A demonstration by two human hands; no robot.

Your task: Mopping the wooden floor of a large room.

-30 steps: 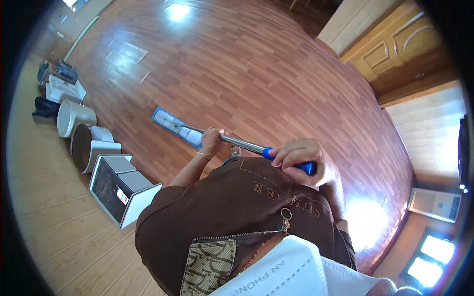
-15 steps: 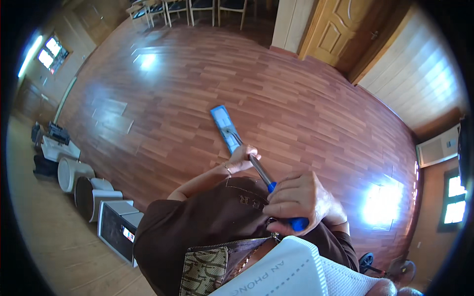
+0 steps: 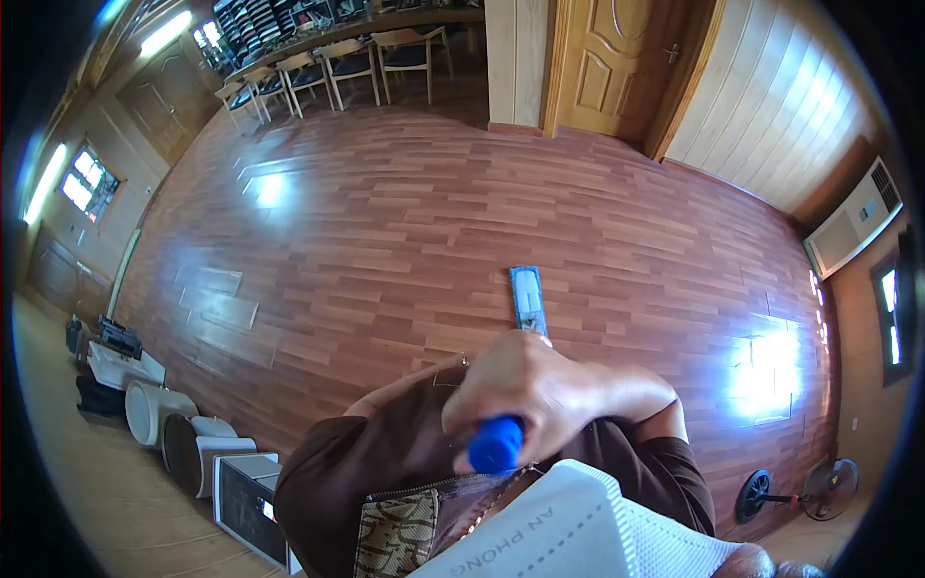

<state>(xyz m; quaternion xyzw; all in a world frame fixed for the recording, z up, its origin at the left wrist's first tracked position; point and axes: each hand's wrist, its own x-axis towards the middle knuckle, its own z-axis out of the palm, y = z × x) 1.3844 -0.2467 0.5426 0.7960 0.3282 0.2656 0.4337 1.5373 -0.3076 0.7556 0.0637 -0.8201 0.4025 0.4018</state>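
Closing around the blue handle end (image 3: 496, 445) of a mop, the right hand (image 3: 540, 390) keeps a full grip — fingers wrapped tight over the top. Just beyond that grip, the left hand is hidden behind it; only its brown-sleeved forearm (image 3: 405, 390) shows, so I cannot tell whether it clasps the shaft. Farther out from the grip lies the flat blue-grey mop head (image 3: 528, 300) — flat on the reddish wooden floor (image 3: 385, 222). A fan (image 3: 819, 486) stands well apart, off to the right.
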